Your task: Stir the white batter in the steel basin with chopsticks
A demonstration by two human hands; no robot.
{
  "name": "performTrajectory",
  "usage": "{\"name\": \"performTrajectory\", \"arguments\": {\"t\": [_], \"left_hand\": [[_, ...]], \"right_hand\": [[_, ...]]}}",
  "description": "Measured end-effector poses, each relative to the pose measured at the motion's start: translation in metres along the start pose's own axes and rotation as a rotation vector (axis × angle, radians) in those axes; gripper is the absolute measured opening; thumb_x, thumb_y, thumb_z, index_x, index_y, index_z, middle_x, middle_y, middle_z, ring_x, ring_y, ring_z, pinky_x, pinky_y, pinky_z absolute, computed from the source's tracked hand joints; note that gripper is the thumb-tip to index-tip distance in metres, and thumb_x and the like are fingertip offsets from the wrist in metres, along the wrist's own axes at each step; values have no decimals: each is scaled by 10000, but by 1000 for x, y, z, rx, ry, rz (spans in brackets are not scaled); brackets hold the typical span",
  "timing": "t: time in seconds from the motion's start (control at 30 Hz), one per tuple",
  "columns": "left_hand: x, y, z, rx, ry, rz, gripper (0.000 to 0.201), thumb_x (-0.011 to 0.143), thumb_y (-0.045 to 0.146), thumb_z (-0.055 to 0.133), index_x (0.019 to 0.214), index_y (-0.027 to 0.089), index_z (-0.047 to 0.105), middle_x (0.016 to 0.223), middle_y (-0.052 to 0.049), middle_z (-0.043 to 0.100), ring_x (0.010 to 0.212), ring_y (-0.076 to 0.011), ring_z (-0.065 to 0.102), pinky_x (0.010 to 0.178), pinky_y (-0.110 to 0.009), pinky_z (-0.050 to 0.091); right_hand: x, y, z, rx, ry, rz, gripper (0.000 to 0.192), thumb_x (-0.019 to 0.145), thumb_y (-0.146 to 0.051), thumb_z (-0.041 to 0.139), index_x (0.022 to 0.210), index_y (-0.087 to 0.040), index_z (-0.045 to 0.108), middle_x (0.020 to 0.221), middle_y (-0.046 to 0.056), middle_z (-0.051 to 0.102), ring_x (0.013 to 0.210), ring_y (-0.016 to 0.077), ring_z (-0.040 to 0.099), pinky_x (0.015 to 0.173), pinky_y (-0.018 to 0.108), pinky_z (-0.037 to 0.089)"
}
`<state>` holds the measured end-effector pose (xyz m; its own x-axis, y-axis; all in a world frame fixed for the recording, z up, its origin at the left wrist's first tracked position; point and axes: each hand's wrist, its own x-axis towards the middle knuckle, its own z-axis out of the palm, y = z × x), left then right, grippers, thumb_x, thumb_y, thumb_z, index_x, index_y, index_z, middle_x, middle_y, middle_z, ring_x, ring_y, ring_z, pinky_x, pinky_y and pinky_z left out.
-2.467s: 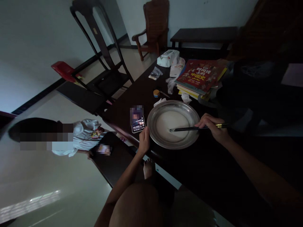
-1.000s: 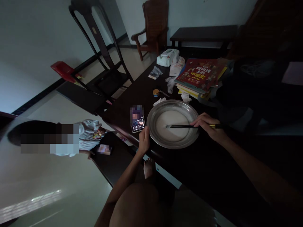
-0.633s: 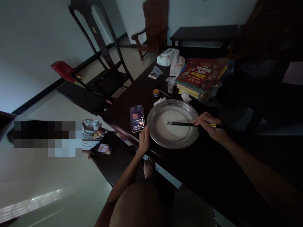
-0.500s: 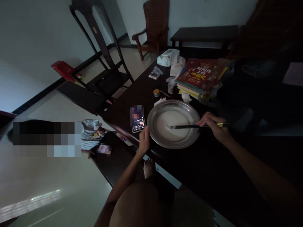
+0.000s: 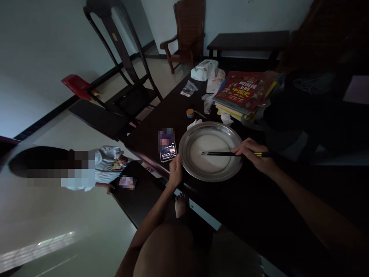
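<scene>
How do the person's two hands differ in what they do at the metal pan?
The right hand grips a pair of dark chopsticks whose tips lie in the white liquid inside the metal pan; the left hand holds no tool and rests at the pan's near-left rim. The right hand is at the pan's right side; the left hand is beside a phone. Both are bare.

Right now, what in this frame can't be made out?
Head view only:
- Phone screen: blurred out.
- Person at the left: face blurred.
- Pale contents of the metal plate: too dim to identify.
- Chopsticks: middle hidden under right hand.
- Dark heap beside the books: lost in shadow.
</scene>
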<state>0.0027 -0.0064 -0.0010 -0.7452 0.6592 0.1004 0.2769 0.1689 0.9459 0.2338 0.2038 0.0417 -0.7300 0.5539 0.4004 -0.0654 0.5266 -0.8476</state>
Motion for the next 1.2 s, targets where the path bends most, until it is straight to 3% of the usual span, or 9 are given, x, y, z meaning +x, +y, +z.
{"name": "performTrajectory", "arguments": {"t": [0.13, 0.3, 0.47, 0.63, 0.8, 0.97, 1.2], "left_hand": [[0, 0, 0, -2, -1, -6, 592, 903, 683, 378, 705, 162, 576, 703, -21, 578, 699, -149, 500, 699, -276, 432], [-1, 1, 1, 4, -10, -3, 590, 910, 678, 370, 712, 161, 574, 715, -23, 582, 734, -155, 516, 730, -276, 440], [-1, 1, 1, 17, -2, -4, 607, 891, 713, 361, 681, 170, 535, 680, -10, 539, 685, -142, 466, 679, -272, 415], [0, 2, 1, 13, -12, 5, 614, 897, 712, 346, 698, 166, 545, 698, -17, 553, 703, -146, 477, 700, -278, 419], [0, 1, 1, 4, -8, 0, 622, 886, 725, 357, 710, 165, 561, 710, -21, 565, 708, -149, 484, 705, -281, 422], [0, 2, 1, -2, 6, -14, 606, 879, 722, 381, 670, 173, 533, 672, -8, 536, 677, -141, 465, 680, -276, 414], [0, 3, 1, 5, 2, -16, 625, 869, 743, 368, 671, 172, 530, 672, -8, 529, 681, -143, 455, 672, -277, 402]], "right_hand": [[0, -3, -1, 28, 84, 31, 358, 957, -426, 525, 692, -272, 709, 758, 27, 739, 780, 222, 643, 765, 414, 505], [-1, -2, 0, 23, 4, 29, 318, 952, -412, 542, 731, -283, 731, 804, 20, 759, 805, 223, 649, 785, 416, 507], [-1, 0, -1, 31, 78, 26, 324, 959, -392, 536, 719, -283, 724, 783, 16, 752, 789, 216, 643, 766, 400, 497], [-1, -1, -1, 37, 8, 12, 322, 953, -405, 542, 721, -284, 729, 782, 16, 752, 802, 218, 642, 781, 405, 502], [-2, 2, -2, 48, 71, 19, 333, 958, -391, 532, 707, -279, 719, 768, 21, 732, 793, 216, 646, 768, 403, 506], [-1, 1, 0, 43, 21, 14, 320, 950, -406, 543, 720, -285, 731, 789, 24, 750, 812, 227, 643, 788, 426, 508], [-1, 0, -1, 70, 72, 36, 355, 959, -416, 524, 688, -276, 707, 736, 28, 720, 767, 215, 640, 755, 408, 507]]}}
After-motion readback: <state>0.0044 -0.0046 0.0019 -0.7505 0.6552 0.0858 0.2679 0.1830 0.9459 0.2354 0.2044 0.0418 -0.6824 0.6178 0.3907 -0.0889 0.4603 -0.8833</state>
